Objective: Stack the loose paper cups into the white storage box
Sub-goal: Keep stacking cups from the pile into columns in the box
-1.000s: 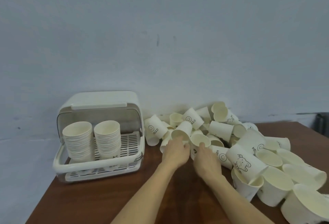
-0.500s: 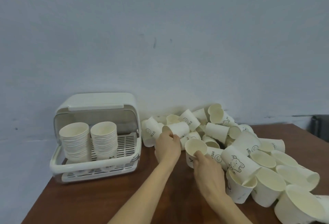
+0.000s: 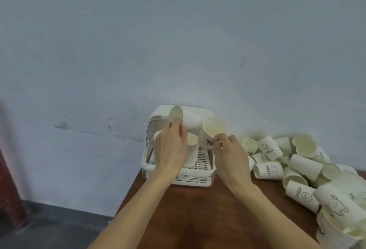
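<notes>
My table [image 3: 198, 215] is dark reddish-brown wood, and its left edge runs at a slant down toward me. Its far edge sits against a pale blue-grey wall [image 3: 178, 41], which fills the upper part of my view and carries a few dark scuffs. Left of the table I see grey floor [image 3: 49, 227], and a blurred reddish-brown upright [image 3: 8, 179] stands at the far left.

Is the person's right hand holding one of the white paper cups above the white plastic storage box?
Yes, the right hand pinches the rim of a white paper cup, tilted mouth-up, over the white plastic storage box.
</notes>
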The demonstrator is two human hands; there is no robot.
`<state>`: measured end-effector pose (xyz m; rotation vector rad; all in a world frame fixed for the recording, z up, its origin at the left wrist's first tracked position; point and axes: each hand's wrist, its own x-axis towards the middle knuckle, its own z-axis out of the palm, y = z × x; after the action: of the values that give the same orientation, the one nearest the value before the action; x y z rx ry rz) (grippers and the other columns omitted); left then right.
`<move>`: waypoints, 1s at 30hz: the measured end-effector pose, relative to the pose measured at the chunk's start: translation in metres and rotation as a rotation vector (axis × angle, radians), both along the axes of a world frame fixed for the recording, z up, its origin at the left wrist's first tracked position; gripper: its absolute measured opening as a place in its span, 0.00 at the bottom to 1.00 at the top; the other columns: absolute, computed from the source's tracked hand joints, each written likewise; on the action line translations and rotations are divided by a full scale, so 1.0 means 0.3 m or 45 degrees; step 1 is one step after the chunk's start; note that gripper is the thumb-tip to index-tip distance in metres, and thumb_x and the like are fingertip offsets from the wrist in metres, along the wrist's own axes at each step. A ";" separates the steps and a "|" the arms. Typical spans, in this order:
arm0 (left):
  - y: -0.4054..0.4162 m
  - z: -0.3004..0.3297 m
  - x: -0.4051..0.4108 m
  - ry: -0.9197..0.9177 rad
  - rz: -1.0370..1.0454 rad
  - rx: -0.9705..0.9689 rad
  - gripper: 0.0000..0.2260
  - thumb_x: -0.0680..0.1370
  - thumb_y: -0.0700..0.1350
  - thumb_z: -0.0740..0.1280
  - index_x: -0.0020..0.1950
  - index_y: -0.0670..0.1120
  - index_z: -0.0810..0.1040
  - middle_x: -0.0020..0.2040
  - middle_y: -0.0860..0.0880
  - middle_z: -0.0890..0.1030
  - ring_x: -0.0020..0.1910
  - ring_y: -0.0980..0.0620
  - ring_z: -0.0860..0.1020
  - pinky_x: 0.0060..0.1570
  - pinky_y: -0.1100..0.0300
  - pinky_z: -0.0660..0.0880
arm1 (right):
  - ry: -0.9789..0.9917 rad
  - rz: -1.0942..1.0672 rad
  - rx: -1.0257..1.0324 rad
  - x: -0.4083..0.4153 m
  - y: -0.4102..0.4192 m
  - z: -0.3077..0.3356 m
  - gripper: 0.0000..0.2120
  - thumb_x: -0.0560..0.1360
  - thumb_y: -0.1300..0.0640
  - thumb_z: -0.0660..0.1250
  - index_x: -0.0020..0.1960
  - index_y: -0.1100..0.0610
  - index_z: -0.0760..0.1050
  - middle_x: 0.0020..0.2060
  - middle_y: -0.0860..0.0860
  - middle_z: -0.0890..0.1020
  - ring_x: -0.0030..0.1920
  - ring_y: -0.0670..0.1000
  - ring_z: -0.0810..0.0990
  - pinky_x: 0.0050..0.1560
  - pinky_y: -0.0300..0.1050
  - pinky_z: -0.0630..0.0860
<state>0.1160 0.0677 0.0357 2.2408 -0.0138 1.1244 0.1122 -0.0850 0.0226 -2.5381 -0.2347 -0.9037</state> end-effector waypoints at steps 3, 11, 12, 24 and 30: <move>0.099 0.027 0.024 0.047 0.132 0.088 0.09 0.81 0.43 0.57 0.59 0.44 0.73 0.44 0.46 0.68 0.42 0.40 0.74 0.35 0.53 0.64 | -0.031 0.062 -0.052 0.049 0.094 0.055 0.11 0.82 0.55 0.53 0.55 0.56 0.72 0.49 0.54 0.74 0.42 0.59 0.75 0.41 0.54 0.74; 0.232 0.008 0.066 0.412 0.101 0.152 0.09 0.79 0.39 0.56 0.59 0.45 0.67 0.53 0.43 0.68 0.47 0.41 0.72 0.45 0.49 0.74 | 0.292 -0.008 -0.331 0.159 0.155 0.032 0.05 0.80 0.61 0.53 0.53 0.57 0.67 0.47 0.54 0.72 0.40 0.59 0.72 0.38 0.49 0.69; 0.236 0.002 0.073 0.426 0.088 0.168 0.09 0.80 0.40 0.56 0.60 0.45 0.67 0.53 0.43 0.67 0.47 0.42 0.71 0.45 0.49 0.73 | 0.339 -0.015 -0.390 0.165 0.153 0.022 0.05 0.80 0.62 0.53 0.52 0.57 0.67 0.47 0.55 0.73 0.40 0.59 0.72 0.37 0.49 0.67; 0.209 -0.082 0.132 0.853 0.098 0.758 0.15 0.76 0.36 0.58 0.62 0.44 0.70 0.61 0.41 0.66 0.58 0.41 0.70 0.44 0.52 0.70 | 0.444 0.058 -0.682 0.150 0.166 -0.072 0.23 0.76 0.66 0.55 0.70 0.59 0.59 0.59 0.60 0.72 0.57 0.62 0.74 0.43 0.50 0.66; 0.079 -0.120 0.094 0.503 0.102 0.550 0.15 0.78 0.41 0.58 0.65 0.45 0.67 0.61 0.43 0.68 0.58 0.43 0.71 0.44 0.54 0.70 | 0.235 0.035 -0.435 0.154 0.090 -0.129 0.31 0.71 0.67 0.57 0.73 0.58 0.54 0.58 0.57 0.74 0.54 0.60 0.76 0.39 0.47 0.65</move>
<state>0.1443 0.0913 -0.0005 2.8404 -0.0044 0.7485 0.1583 -0.0581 -0.0162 -2.9029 -0.3944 -0.6579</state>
